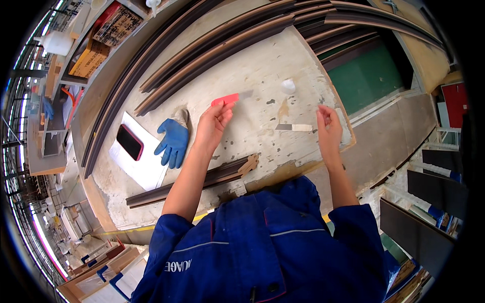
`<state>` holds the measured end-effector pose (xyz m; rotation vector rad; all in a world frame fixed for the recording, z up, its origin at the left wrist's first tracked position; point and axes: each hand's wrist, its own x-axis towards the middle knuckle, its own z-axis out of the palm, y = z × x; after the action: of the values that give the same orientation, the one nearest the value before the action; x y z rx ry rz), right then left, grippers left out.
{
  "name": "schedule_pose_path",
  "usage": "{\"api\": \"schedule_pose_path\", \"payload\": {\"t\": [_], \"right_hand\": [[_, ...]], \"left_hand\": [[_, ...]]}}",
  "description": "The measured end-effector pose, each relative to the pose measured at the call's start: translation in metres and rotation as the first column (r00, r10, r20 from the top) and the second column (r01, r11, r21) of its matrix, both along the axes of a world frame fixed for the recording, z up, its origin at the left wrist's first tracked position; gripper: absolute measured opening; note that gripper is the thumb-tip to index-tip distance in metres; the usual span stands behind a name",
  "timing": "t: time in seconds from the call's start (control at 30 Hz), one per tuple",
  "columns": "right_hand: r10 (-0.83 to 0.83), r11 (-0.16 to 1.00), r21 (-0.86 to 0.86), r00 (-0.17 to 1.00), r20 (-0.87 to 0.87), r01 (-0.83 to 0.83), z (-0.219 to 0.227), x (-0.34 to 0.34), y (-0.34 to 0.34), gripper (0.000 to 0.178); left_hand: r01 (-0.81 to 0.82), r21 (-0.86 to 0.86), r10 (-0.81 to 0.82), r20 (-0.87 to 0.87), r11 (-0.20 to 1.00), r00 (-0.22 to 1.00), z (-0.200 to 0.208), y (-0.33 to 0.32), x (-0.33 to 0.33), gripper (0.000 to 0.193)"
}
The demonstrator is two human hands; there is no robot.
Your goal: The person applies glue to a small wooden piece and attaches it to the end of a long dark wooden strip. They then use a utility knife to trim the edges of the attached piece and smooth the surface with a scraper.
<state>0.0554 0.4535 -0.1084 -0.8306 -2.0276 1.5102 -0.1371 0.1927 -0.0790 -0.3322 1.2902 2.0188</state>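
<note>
My left hand (214, 123) is closed on the red handle of a putty knife (226, 99), whose thin blade points right over the worktable (252, 136). My right hand (329, 132) hovers near the table's right edge with its fingers loosely curled and apart; nothing shows in it. Just left of that hand lies a second putty knife (302, 128) with a pale handle and a grey blade. A small white lump (288, 86) sits farther back on the worn tabletop. Left of my left forearm rests a blue-coated work glove (174, 141).
A phone (130, 142) lies on white paper (144, 169) at the left. Long dark profile strips (217, 58) cover the back, and shorter ones (202, 179) lie by the near edge. Shelves with boxes (116, 24) stand at the far left; dark panels (414, 222) stand at the right.
</note>
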Motion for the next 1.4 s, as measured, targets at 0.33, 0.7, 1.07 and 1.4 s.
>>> {"api": "schedule_pose_path", "payload": {"t": [0.33,0.7,1.07,1.4], "right_hand": [[-0.112,0.487,-0.853,0.956,-0.271,-0.185,0.054,0.029,-0.11,0.03],[-0.124,0.431,-0.892,0.97,-0.21,-0.138,0.044,0.02,-0.103,0.013],[0.163,0.976,-0.195,0.907,0.388,-0.092,0.008,-0.029,0.115,0.027],[0.147,0.611,0.67,0.892,0.427,-0.421,0.024,-0.017,0.036,0.024]], "left_hand": [[0.286,0.027,-0.284,-0.058,0.958,0.957,0.066,0.049,0.132,0.02],[0.307,-0.022,-0.306,0.044,0.952,0.951,0.05,0.029,0.135,0.015],[-0.145,-0.903,-0.909,-0.414,0.404,0.046,0.059,-0.093,0.113,0.072],[-0.121,-0.977,-0.979,-0.188,0.178,0.076,0.045,-0.089,0.126,0.064]]}}
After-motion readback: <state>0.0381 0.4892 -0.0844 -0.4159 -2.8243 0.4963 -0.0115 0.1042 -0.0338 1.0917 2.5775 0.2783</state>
